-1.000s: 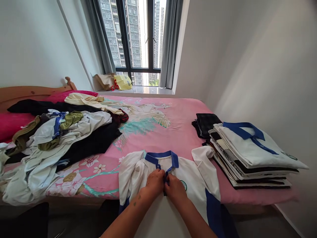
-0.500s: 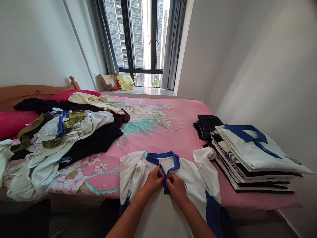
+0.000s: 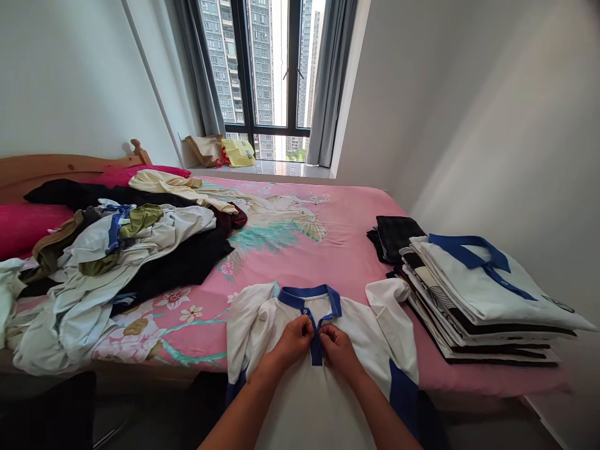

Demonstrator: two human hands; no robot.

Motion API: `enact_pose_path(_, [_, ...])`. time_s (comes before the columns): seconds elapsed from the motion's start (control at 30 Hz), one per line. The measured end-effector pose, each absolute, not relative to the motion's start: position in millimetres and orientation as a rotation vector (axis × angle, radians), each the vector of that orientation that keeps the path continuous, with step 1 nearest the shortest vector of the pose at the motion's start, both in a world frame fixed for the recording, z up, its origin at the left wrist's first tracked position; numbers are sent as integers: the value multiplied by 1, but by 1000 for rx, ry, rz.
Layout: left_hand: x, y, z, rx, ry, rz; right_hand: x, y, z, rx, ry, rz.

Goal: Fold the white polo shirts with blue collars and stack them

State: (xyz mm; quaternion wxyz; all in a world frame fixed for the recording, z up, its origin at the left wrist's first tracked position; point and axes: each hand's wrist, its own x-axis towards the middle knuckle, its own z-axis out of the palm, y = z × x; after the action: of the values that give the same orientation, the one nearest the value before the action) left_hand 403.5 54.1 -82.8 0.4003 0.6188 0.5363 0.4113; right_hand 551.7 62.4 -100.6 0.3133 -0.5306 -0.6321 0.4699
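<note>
A white polo shirt (image 3: 365, 331) with a blue collar and blue side panels lies face up on the near edge of the pink bed (image 3: 328, 244), its lower part hanging over the edge. My left hand (image 3: 293, 340) and my right hand (image 3: 338, 347) are side by side at the shirt's blue button placket, just below the collar. Both hands have their fingers pinched closed on the placket's two edges.
A heap of unfolded clothes (image 3: 117, 256) covers the bed's left side. A neat stack of folded shirts (image 3: 473, 294) stands at the right, by the wall, with a dark folded garment (image 3: 391, 234) behind it. Bags (image 3: 225, 151) sit on the window sill.
Both hands have moved slightly up the placket toward the collar, still pinched on it. The view has shifted a little to the left.
</note>
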Motion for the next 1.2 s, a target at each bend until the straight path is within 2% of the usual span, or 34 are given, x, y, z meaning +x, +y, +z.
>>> enact_pose_path(0.17, [401, 53, -87, 1494, 1343, 1021, 548, 70, -97, -1408, -1700, 1232])
enact_pose_path(0.47, [403, 55, -84, 1353, 1479, 989, 544, 62, -111, -1366, -1900, 1022])
enact_pose_path(1.2, [399, 71, -91, 1263, 1441, 1034, 539, 76, -125, -1352, -1712, 1136])
